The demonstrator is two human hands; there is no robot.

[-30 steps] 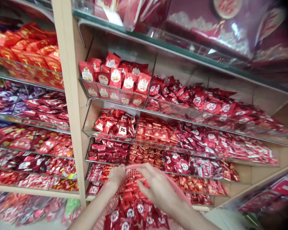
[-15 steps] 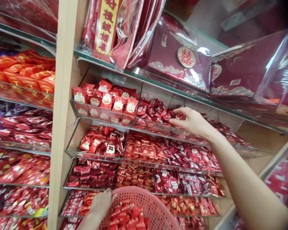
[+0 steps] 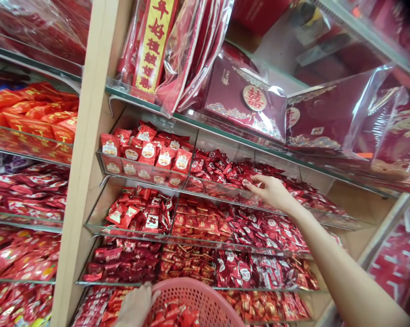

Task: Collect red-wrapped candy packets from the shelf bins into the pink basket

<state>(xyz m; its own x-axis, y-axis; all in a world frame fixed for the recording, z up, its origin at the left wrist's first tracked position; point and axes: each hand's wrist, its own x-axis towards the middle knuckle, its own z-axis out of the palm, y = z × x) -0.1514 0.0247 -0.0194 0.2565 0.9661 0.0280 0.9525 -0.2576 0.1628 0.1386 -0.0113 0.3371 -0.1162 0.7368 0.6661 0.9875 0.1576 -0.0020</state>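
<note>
My right hand (image 3: 271, 193) reaches to the upper candy shelf, thumb and fingertips curled in close together on a small dark red wrapped candy (image 3: 246, 182) at the front of a heap. More of these dark red wrapped candies (image 3: 220, 164) lie to the left of the fingers, behind a low clear front strip. Low in the view, my left hand (image 3: 137, 305) grips the left rim of a pink plastic basket (image 3: 191, 290) with holes in its wall. Red wrapped candies (image 3: 176, 314) lie inside the basket, whose lower part is cut off by the frame.
Red cookie packets (image 3: 148, 152) stand left of the heap. A glass shelf (image 3: 205, 122) overhangs my right hand and bears dark red boxes (image 3: 246, 100) in clear wrap. More candy rows lie below. A pale wooden upright (image 3: 78, 181) divides the shelving on the left.
My right hand's fingertips have drawn closer together at the candies. The view has tilted slightly up, so the shelves and basket sit lower. My left hand stays on the basket rim.
</note>
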